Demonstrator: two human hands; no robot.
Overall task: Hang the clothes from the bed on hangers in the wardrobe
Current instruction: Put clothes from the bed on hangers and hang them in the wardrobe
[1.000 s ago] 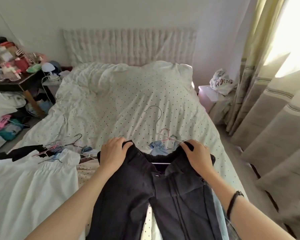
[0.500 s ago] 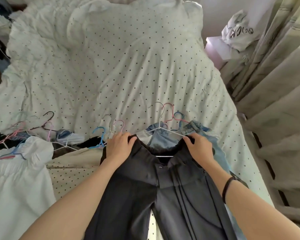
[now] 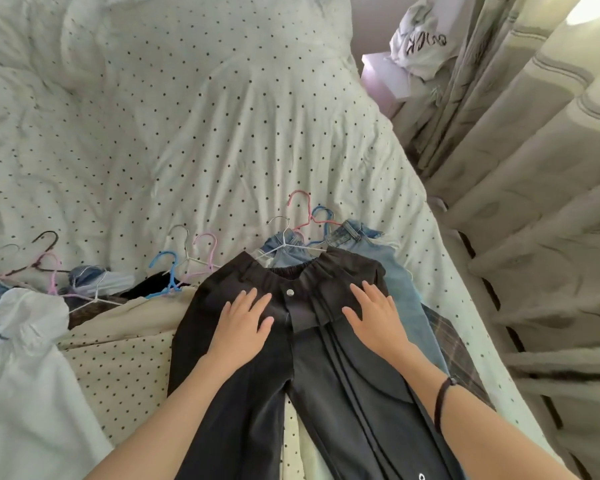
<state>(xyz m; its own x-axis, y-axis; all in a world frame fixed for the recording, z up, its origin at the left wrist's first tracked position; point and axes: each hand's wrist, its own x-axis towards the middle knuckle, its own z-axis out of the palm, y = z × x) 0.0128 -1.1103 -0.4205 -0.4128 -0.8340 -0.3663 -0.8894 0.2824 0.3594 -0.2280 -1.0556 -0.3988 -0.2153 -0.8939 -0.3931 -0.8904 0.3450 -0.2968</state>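
A pair of dark trousers (image 3: 326, 382) lies flat on the bed (image 3: 222, 133), waistband away from me. My left hand (image 3: 245, 318) rests flat on the left hip with straight fingers. My right hand (image 3: 373, 311) presses flat on the right hip. A white wire hanger (image 3: 284, 242) pokes out past the waistband, over light blue jeans (image 3: 395, 278) that lie under the trousers. Pink and blue hanger hooks (image 3: 309, 216) lie beside it.
More hangers (image 3: 184, 261) and clothes lie left: a cream dotted garment (image 3: 118, 341), a white blouse (image 3: 18, 358), dark hangers (image 3: 42, 251). Curtains (image 3: 534, 202) hang close along the bed's right side. A white bag (image 3: 420, 43) sits on a pink nightstand (image 3: 385, 77).
Both hands let go of the waistband and moved down onto the trousers, now lying flat on the hips. The trousers settled on the bed. The camera tilted further down.
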